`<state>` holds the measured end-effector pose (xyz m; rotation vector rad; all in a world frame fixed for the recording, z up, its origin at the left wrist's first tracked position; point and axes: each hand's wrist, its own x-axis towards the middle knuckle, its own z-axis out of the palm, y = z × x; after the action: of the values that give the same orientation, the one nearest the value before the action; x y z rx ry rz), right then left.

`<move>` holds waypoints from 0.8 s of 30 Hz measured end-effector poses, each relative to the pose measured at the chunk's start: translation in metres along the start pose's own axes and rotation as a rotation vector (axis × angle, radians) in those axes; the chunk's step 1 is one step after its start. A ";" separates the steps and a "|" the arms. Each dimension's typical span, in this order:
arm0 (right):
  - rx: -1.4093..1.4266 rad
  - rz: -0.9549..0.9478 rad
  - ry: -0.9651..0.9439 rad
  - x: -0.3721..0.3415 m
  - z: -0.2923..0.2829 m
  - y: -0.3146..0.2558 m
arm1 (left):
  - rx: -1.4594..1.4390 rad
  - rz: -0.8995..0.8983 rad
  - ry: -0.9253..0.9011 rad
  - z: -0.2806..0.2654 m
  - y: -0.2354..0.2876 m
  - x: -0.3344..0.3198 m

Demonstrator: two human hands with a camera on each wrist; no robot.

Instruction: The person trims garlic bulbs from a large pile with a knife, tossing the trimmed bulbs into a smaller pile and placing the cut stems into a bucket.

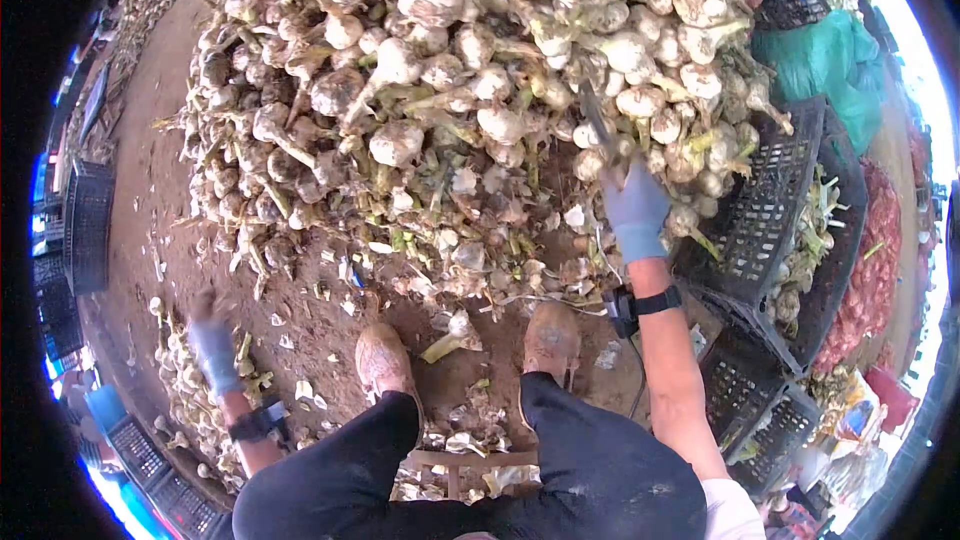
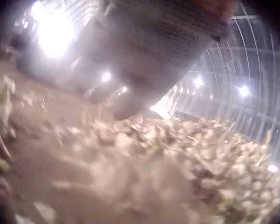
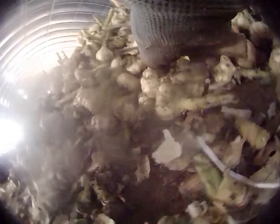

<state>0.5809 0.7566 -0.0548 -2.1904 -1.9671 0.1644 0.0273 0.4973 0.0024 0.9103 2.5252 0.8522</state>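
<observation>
The right hand [image 1: 636, 205], in a grey glove, grips a dark-bladed tool [image 1: 592, 112] at the right front of a large heap of garlic bulbs [image 1: 397, 143]. In the right wrist view the gloved hand [image 3: 182, 35] is above bulbs with stems; the tool is not visible there. The left hand [image 1: 213, 340], also gloved, is over a smaller row of garlic [image 1: 190, 392] on the ground at the left. Its fingers are blurred and hold nothing visible. In the left wrist view that hand [image 2: 144, 51] appears above blurred garlic.
Black crates [image 1: 745, 205] stand at the right, one with stems and trimmings inside, beside red net sacks [image 1: 868, 265] and green sheeting [image 1: 825, 60]. Another dark crate [image 1: 88, 225] is at the left. Two shoes [image 1: 552, 338] rest among scattered skins; a loose bulb [image 1: 458, 332] lies between them.
</observation>
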 end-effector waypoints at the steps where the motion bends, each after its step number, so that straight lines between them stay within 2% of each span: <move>1: 0.044 -0.074 0.044 -0.008 0.002 -0.003 | 0.100 0.004 -0.106 0.032 0.073 -0.023; 2: 0.045 -0.088 0.045 -0.015 0.004 -0.005 | -0.311 -0.111 -0.347 0.068 0.072 -0.023; 3: 0.211 -0.043 0.052 -0.022 0.005 -0.006 | -0.557 -0.230 -0.497 0.093 0.126 -0.049; 5: 0.626 -0.022 0.075 -0.043 -0.003 -0.022 | -0.808 -0.275 -0.881 0.153 0.154 -0.072; 6: 0.798 -0.015 -0.045 -0.054 0.002 -0.027 | -0.806 -0.238 -1.060 0.185 0.159 -0.083; 7: 0.957 0.089 -0.214 -0.073 -0.019 -0.053 | -0.874 -0.233 -1.144 0.193 0.183 -0.099; 8: 0.982 0.082 -0.385 -0.095 -0.001 -0.054 | -0.940 -0.228 -1.224 0.198 0.202 -0.111; 9: 0.941 -0.055 -0.203 -0.120 0.020 -0.066 | -0.934 0.035 -1.231 0.210 0.199 -0.113; 10: 0.958 -0.064 -0.221 -0.127 0.017 -0.072 | -0.912 0.295 -1.226 0.224 0.191 -0.115; 11: 0.925 -0.330 -0.268 -0.130 0.007 -0.080 | -1.282 -0.193 -1.212 0.228 0.191 -0.119; 12: 0.882 -0.594 -0.307 -0.132 -0.002 -0.088 | -0.749 0.445 -0.921 0.225 0.178 -0.117; 13: 0.698 -0.503 -0.541 -0.124 -0.008 -0.084 | -0.727 0.476 -0.836 0.210 0.180 -0.115; 14: 0.796 -0.528 -0.396 -0.120 -0.006 -0.081 | -0.707 0.509 -0.754 0.195 0.184 -0.113; 15: 0.683 -0.505 -0.423 -0.111 -0.021 -0.081 | -0.839 -0.040 -0.797 0.182 0.200 -0.114; 16: 0.565 -0.483 -0.453 -0.102 -0.042 -0.085 | -0.836 0.029 -0.801 0.183 0.195 -0.111; 17: 0.569 -0.481 -0.458 -0.097 -0.049 -0.092 | -0.830 0.012 -0.813 0.186 0.187 -0.111; 18: 0.504 -0.575 -0.445 -0.094 -0.053 -0.100 | -0.822 -0.004 -0.831 0.189 0.180 -0.113; 19: 0.436 -0.663 -0.430 -0.093 -0.055 -0.104 | -0.419 0.433 -0.734 0.189 0.171 -0.117; 20: 0.437 -0.650 -0.432 -0.094 -0.055 -0.107 | -0.001 0.846 -0.599 0.188 0.163 -0.118; 21: 0.391 -0.674 -0.426 -0.095 -0.055 -0.110 | 0.119 0.757 -0.764 0.193 0.161 -0.112; 22: 0.346 -0.701 -0.422 -0.096 -0.055 -0.112 | 0.121 0.761 -0.771 0.195 0.158 -0.112; 24: 0.337 -0.701 -0.424 -0.097 -0.057 -0.112 | 0.008 1.110 -0.523 0.195 0.154 -0.112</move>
<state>0.4728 0.6671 0.0202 -1.2363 -2.5610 0.8252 0.2753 0.6014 -0.0395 2.2323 1.4557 0.6929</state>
